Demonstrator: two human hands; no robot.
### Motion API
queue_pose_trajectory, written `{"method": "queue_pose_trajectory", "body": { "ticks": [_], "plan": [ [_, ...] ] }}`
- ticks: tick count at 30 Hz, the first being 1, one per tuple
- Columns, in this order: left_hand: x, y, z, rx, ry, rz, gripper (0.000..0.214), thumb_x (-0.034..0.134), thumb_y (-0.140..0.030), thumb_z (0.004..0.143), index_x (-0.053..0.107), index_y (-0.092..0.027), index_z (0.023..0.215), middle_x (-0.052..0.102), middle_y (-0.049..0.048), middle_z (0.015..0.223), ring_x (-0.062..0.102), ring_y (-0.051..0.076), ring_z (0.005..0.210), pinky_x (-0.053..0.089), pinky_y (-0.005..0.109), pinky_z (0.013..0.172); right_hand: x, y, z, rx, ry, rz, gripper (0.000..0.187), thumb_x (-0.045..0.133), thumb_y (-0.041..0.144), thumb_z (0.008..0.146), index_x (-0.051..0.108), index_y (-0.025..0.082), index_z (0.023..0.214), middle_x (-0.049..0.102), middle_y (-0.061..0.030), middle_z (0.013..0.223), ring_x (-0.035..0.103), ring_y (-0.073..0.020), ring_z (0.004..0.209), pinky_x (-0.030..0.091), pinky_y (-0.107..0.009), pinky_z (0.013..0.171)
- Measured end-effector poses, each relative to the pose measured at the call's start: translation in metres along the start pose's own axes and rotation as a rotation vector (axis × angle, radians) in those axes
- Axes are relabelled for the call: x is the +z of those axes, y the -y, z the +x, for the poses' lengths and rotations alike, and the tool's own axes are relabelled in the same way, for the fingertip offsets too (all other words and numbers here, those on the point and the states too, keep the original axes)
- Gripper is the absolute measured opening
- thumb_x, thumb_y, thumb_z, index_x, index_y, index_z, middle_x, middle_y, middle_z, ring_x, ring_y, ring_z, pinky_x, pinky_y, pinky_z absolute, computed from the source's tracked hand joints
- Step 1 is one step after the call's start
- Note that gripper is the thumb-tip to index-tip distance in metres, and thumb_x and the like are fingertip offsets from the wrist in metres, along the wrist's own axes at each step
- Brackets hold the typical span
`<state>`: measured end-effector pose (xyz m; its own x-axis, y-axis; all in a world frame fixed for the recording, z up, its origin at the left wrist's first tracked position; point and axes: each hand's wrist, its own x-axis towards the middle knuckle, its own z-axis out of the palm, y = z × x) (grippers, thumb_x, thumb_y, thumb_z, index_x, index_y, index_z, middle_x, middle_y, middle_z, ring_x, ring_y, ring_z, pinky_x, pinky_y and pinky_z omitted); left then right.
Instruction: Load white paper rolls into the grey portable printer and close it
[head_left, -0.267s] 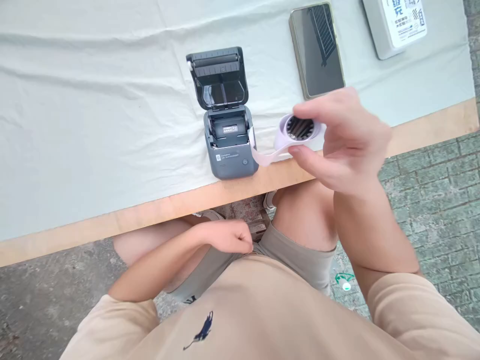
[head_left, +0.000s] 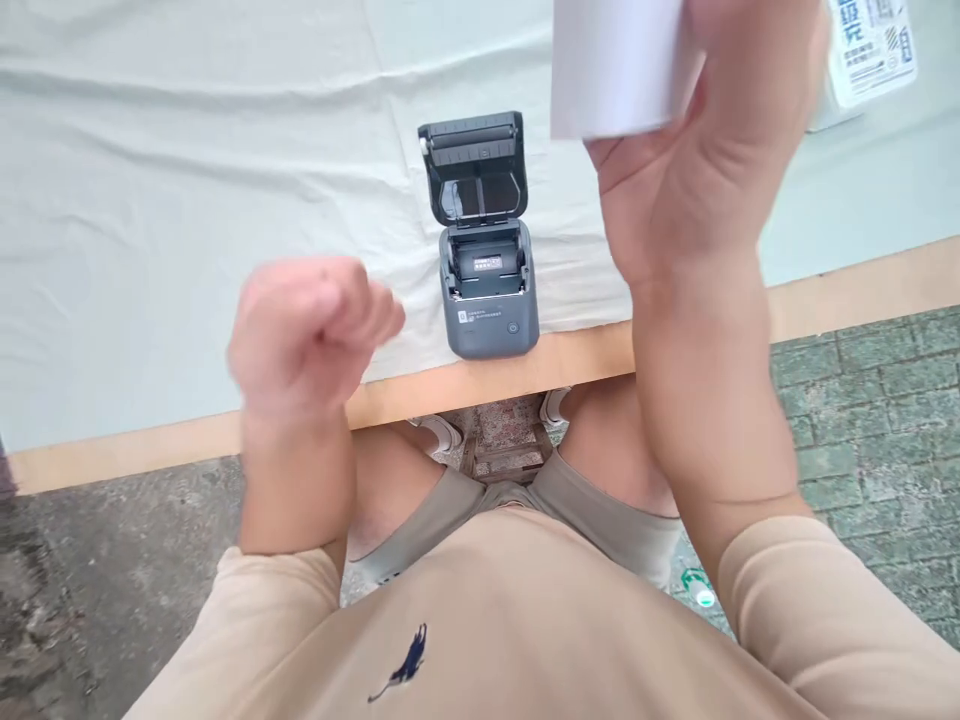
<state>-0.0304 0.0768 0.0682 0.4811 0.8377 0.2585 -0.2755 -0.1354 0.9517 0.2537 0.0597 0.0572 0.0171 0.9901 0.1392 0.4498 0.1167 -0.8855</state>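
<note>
My right hand (head_left: 694,180) is raised over the right side of the table, its fingers closed on a label paper roll (head_left: 616,70). The paper's pale, smooth side faces me, and the frame's top edge cuts it off. Left of the printer, my left hand (head_left: 307,325) hangs over the table edge, blurred, with fingers curled into a loose fist and nothing showing in it. A small dark grey label printer (head_left: 493,328) stands between the hands at the front edge. Its lid (head_left: 476,165) is swung up, and the roll compartment (head_left: 486,262) shows no roll.
A pale cloth (head_left: 165,200) with creases covers the table, leaving a bare wooden strip (head_left: 570,358) along the front. A white box with printed labels (head_left: 874,60) lies at the back right. My knees are beneath the table edge.
My right hand has lifted the roll up and away from beside the printer, now covering where the phone lay. My left hand has risen from my lap to the table edge. The view has shifted slightly.
</note>
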Motion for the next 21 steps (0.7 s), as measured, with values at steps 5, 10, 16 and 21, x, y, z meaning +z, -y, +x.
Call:
{"method": "queue_pose_trajectory", "body": {
  "ticks": [5,10,16,21],
  "plan": [
    [0.020,0.034,0.007,-0.055,-0.555,0.363,0.038,0.050,-0.026,0.099,0.045,-0.022,0.061,0.033,-0.0008,0.063,0.029,0.014,0.060,0.021,0.037,0.064,0.034,-0.008,0.003,0.065,-0.058,0.078,0.034,0.065,0.064,0.090,0.065,0.040,0.114,0.073,-0.0013,0.101,0.070,-0.0293,0.114,0.061,-0.040,0.082],
    [0.021,0.037,-0.008,-0.268,-0.255,0.736,0.060,0.033,-0.077,0.103,0.064,-0.027,0.089,0.061,0.0061,0.090,0.056,0.025,0.097,0.041,0.042,0.087,0.067,-0.015,0.004,0.033,-0.298,0.342,0.023,0.055,0.053,0.092,0.060,0.033,0.104,0.068,-0.0024,0.102,0.067,-0.0240,0.098,0.058,-0.038,0.091],
    [0.031,0.033,-0.012,-0.382,-0.118,0.779,0.076,0.016,-0.078,0.103,0.066,-0.022,0.114,0.060,0.0118,0.101,0.059,0.030,0.106,0.047,0.049,0.090,0.083,-0.012,-0.006,0.006,-0.190,0.442,0.035,0.065,0.055,0.088,0.061,0.026,0.107,0.073,-0.0052,0.108,0.069,-0.0223,0.100,0.059,-0.038,0.089],
    [0.038,0.042,-0.019,-0.403,-0.115,0.619,0.080,0.022,-0.076,0.105,0.047,-0.018,0.153,0.062,0.0177,0.142,0.050,0.034,0.143,0.044,0.054,0.120,0.088,-0.016,-0.007,-0.019,-0.207,0.565,0.040,0.072,0.058,0.084,0.065,0.027,0.109,0.075,-0.0054,0.109,0.071,-0.0245,0.099,0.060,-0.040,0.086]
  ]
}}
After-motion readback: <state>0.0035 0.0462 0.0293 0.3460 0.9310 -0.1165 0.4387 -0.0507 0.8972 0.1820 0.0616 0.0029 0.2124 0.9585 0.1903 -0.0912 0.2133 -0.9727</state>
